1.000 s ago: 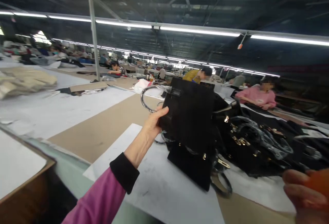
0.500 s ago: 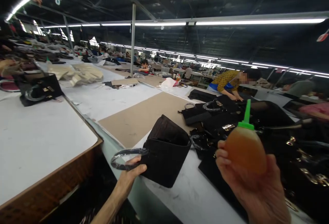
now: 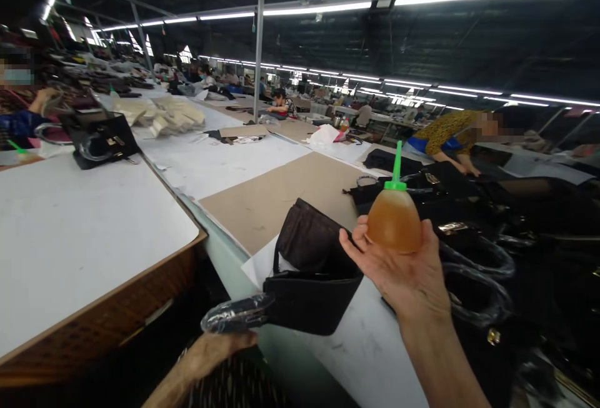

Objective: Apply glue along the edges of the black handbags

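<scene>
My right hand [image 3: 398,270] is wrapped around the lower part of a squeeze bottle [image 3: 394,223] of amber liquid, its green pointed nozzle upward. My left hand [image 3: 218,352] grips the near side of a black handbag [image 3: 312,302], beside a plastic-wrapped handle [image 3: 237,313]; most of its fingers are hidden by the bag. The bag is tilted over the table edge. Its mouth gapes upward and to the right, showing a dark lining. The bottle is above and to the right of that mouth, apart from it.
Black bags with gold hardware [image 3: 454,228] are heaped at the right. A beige board [image 3: 281,202] lies on the white table beyond the bag. On the left table [image 3: 94,239] stands another black handbag [image 3: 107,139]. A co-worker [image 3: 445,133] leans over the pile; another person sits far left.
My right hand has carried the bottle left and closer to the bag's mouth. The handbag has tipped, with its opening spread wider, and my left hand sits lower beneath the handle.
</scene>
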A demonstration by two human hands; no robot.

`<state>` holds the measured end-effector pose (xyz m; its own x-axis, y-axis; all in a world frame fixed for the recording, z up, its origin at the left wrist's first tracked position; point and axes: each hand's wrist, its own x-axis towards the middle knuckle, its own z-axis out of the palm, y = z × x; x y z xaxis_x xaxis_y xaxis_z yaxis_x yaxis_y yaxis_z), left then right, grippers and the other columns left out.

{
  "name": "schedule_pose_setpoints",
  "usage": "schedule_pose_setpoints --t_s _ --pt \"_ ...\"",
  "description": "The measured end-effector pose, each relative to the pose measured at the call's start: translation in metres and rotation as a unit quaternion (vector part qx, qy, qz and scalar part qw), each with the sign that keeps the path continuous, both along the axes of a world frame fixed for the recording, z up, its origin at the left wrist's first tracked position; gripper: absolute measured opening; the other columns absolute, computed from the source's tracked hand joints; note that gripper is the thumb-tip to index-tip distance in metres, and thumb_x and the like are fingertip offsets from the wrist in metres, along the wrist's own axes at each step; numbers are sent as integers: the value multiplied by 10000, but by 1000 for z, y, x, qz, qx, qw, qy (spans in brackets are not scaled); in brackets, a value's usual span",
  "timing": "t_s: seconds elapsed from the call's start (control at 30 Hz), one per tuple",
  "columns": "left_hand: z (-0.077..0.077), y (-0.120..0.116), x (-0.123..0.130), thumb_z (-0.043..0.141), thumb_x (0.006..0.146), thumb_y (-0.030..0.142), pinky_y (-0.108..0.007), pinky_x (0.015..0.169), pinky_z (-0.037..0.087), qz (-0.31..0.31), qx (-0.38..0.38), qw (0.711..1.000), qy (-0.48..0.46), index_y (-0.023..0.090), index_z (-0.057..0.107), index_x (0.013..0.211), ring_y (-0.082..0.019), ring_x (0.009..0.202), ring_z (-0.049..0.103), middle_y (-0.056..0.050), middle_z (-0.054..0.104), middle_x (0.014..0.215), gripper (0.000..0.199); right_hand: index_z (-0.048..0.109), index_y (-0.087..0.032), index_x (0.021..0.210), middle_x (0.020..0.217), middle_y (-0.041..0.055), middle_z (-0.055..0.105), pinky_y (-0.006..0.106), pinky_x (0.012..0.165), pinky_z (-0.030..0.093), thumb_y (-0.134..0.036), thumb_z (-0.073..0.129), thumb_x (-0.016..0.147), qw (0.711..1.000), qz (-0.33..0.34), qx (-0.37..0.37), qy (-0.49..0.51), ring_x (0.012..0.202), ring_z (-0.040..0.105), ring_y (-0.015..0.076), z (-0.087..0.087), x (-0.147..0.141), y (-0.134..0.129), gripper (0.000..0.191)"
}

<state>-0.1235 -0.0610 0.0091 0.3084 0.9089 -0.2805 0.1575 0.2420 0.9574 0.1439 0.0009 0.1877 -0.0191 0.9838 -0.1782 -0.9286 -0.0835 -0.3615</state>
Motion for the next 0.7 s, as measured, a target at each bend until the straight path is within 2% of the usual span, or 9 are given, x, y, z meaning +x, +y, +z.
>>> schedule_pose_setpoints --t_s 0.1,0.2,0.23,0.3,0.4,0.47,0.53,0.63,0.7 --pt "23 13 -35 621 725 425 -381 959 405 -59 25 998 -8 191 640 1073 -295 1052 547 -72 647 1067 420 552 -222 1047 1046 58 479 619 839 399 -439 628 750 1000 7 -11 -22 878 515 209 -1 -3 -9 376" --pt "68 32 -49 646 677 451 -358 810 469 -4 10 998 66 127 660 988 -275 892 594 -103 667 953 450 558 -227 1056 1045 62 492 631 848 393 -447 593 780 999 6 -12 -44 892 519 219 0 -3 -18 355" --pt "85 38 -44 649 666 462 -340 785 469 35 31 996 80 132 649 1010 -264 887 589 -103 663 965 477 561 -226 1055 1041 64 496 630 851 394 -451 579 788 999 4 -11 -50 897 520 222 0 -3 -20 349" --pt "118 47 -21 614 708 460 -322 829 442 39 95 993 55 160 583 1145 -245 954 565 -101 622 1089 531 567 -228 1040 1027 61 506 625 852 400 -449 556 801 998 -3 -14 -59 898 523 222 1 -3 -22 326" --pt "154 56 34 654 659 480 -293 708 448 -75 188 971 131 189 579 1150 -239 863 580 -88 635 1008 576 574 -236 1020 1012 55 521 614 848 413 -435 543 809 998 -13 -13 -67 886 530 217 2 -3 -22 291" --pt "165 62 67 653 648 473 -263 594 416 -127 240 940 206 194 625 1047 -218 749 581 -64 641 867 487 577 -239 1011 1002 50 533 607 845 420 -427 554 806 997 -13 -13 -69 880 534 215 2 -3 -22 279" --pt "169 68 90 655 636 416 -250 517 365 -163 269 907 280 187 652 888 -193 641 558 -42 617 733 340 580 -246 999 991 41 545 610 844 420 -421 567 803 997 -11 -14 -69 885 536 217 2 -3 -22 263" --pt "169 75 102 651 608 310 -253 467 313 -204 280 870 351 181 606 645 -155 512 490 -15 548 578 141 580 -243 1011 988 42 557 614 846 419 -415 588 795 997 -9 -10 -75 891 538 223 2 -3 -24 276" --pt "169 78 102 630 631 326 -255 454 295 -229 277 866 348 184 542 545 -132 451 436 5 491 504 188 580 -239 1030 993 48 560 611 846 421 -411 599 790 997 -12 -8 -81 895 538 226 2 -3 -25 296"
